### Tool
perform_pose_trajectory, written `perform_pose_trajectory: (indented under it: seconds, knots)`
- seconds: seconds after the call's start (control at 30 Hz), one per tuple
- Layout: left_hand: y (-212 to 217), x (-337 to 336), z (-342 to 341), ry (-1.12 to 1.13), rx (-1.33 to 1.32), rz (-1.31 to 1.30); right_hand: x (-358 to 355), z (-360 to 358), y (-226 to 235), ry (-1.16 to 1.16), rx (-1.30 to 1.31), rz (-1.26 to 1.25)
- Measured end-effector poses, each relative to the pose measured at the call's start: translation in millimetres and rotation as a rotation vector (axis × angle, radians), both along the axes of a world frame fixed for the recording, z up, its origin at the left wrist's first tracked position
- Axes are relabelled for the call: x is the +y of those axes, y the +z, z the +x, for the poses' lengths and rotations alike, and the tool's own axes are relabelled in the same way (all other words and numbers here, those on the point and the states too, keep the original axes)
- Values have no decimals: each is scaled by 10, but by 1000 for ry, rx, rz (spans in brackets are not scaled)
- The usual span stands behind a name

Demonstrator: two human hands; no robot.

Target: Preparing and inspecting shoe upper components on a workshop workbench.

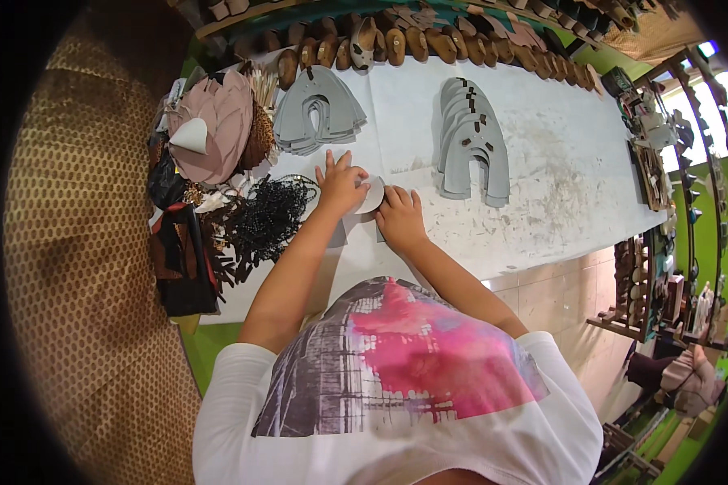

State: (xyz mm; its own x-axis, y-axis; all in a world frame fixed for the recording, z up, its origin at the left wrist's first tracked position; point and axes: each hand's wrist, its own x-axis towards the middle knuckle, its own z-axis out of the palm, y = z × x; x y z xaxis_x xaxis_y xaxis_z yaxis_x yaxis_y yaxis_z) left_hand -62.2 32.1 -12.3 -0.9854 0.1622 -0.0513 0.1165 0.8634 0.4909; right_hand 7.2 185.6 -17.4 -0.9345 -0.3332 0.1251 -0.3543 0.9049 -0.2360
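A pale, round-edged piece of sheet material [370, 197] lies on the white-covered table between my two hands. My left hand [344, 187] rests over its left side, fingers spread and pointing away from me. My right hand [401, 217] is down at its right edge, fingers stretched forward and slightly apart. Below the hands, grey corners show; most of that material is hidden under them. Beyond my left hand sits a stack of grey U-shaped shoe-upper pieces [299, 117]. Farther right, more grey U-shaped pieces [453, 162] overlap in a row, with small dark patches on them.
Black stringy cords [271, 212] are heaped beside my left forearm. Behind them is a pile of dusty-pink cut pieces [218, 121]. Wooden shoe lasts [441, 44] line the table's far edge. A shelf rack [687, 162] stands right, and a patterned brown cloth [97, 242] hangs left.
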Motion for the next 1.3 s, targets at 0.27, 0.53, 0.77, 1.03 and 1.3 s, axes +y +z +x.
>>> perform_pose_trajectory:
  seconds: [0.27,0.53,0.77,1.03,1.3]
  knots:
    - [-40,-17,-27,103,-89,25,-10,10,1,4,-7,-54]
    - [42,-32,-58,-31,-33,-78,2,15,-39,-17,77,-108]
    - [45,11,-50,-93,-14,-206,3,16,-30,-3,58,-68]
    - [-21,-49,-65,45,-10,-113,24,21,-90,2,82,-83]
    - [25,-64,-145,46,-67,-158,0,17,-28,-6,66,-69]
